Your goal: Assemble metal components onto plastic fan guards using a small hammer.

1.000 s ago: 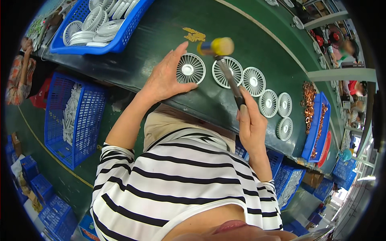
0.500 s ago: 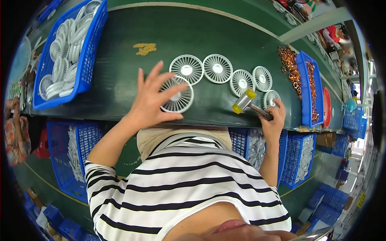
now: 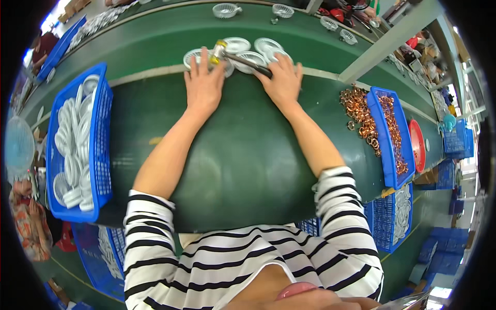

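At the far edge of the green table, both arms are stretched out over a cluster of white spoked plastic discs [image 3: 236, 45]. My left hand [image 3: 203, 87] lies palm down with its fingers apart, on or just behind the nearest discs at the cluster's left. My right hand [image 3: 284, 83] grips the end of a mallet's dark handle, its fingers reaching over the discs at the right. The mallet [image 3: 242, 62] lies slanted across the discs, its yellow-faced head close to my left fingertips. My fingers partly hide several discs.
A blue basket [image 3: 106, 139] full of white discs stands at the left. To the right, copper-coloured rings [image 3: 361, 116] lie loose beside a blue tray [image 3: 375, 135] of more rings and a red dish [image 3: 416, 144]. A pale post [image 3: 385, 46] rises beyond the table's far edge.
The discs have moved from the near table to its far edge, bunched together. Both hands went forward with them. The mallet, still in my right hand, now points left across the discs.
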The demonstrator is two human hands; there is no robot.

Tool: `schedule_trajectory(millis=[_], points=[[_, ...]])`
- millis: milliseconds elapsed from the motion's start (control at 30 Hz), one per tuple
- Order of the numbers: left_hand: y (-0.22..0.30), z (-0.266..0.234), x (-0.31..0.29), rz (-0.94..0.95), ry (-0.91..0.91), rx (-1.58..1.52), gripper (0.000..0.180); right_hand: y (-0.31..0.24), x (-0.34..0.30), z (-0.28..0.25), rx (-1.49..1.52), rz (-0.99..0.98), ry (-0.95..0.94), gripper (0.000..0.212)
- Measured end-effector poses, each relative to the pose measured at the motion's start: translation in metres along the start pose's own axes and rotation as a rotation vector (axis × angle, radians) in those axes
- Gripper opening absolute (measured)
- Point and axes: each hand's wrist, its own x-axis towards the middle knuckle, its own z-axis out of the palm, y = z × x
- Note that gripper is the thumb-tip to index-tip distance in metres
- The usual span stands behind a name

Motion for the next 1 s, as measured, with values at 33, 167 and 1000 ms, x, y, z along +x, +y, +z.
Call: schedule_trajectory(millis=[33,167,1000], points=[[-0.003,0.016,0.014,-0.046,0.015,0.010,0.033,0.002,0.019,0.015,-0.022,0.022,0.002,0.036],[-0.039,0.039,0.018,-0.065,0.038,-0.023,0.032,-0.010,0.031,0.039,0.113,0.164,0.003,0.034],[0.004,-0.012,-0.046,-0.026,-0.134,-0.046,0.033,0.233,-0.028,-0.096,-0.166,0.406,-0.050,0.021]])
